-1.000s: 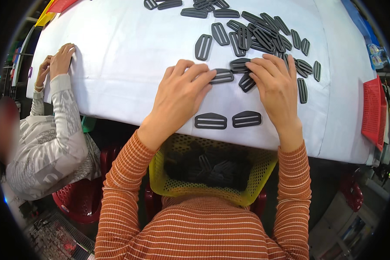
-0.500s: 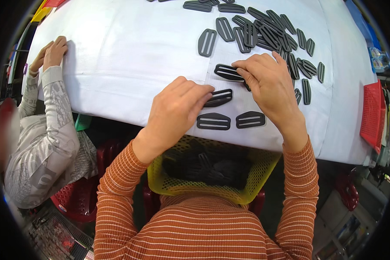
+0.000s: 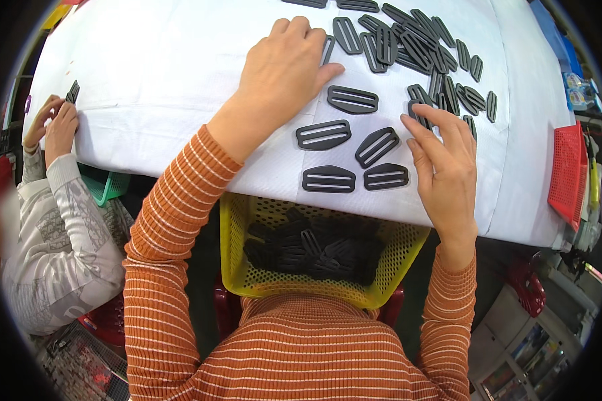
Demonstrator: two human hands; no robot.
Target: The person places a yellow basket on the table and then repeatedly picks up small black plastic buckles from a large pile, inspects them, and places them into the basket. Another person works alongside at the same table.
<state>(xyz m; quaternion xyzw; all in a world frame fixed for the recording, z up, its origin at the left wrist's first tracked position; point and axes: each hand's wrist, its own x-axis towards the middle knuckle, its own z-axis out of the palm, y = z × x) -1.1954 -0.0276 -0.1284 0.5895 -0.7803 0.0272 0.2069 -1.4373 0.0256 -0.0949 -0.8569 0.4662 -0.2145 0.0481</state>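
Note:
My left hand point(image 3: 284, 70) is stretched out over the white table point(image 3: 154, 100), its fingertips on a black plastic slide buckle point(image 3: 328, 47) at the edge of a pile. My right hand point(image 3: 445, 160) lies flat near the table's front edge, fingers spread, touching a buckle point(image 3: 418, 113). Several single buckles lie between the hands: one point(image 3: 352, 99) far, one point(image 3: 324, 134) in the middle, one tilted point(image 3: 377, 147), and two side by side point(image 3: 329, 179) point(image 3: 386, 176) at the front. A heap of buckles point(image 3: 428, 50) covers the far right.
A yellow mesh basket point(image 3: 237, 234) full of black buckles sits in my lap under the table edge. At the left another person in a grey patterned sleeve point(image 3: 67, 220) holds a buckle point(image 3: 72, 91). A red basket point(image 3: 568, 174) stands at the right edge.
My left hand has reached forward from the front edge to the pile. My right hand has drawn back toward the right. More single buckles now lie uncovered between them.

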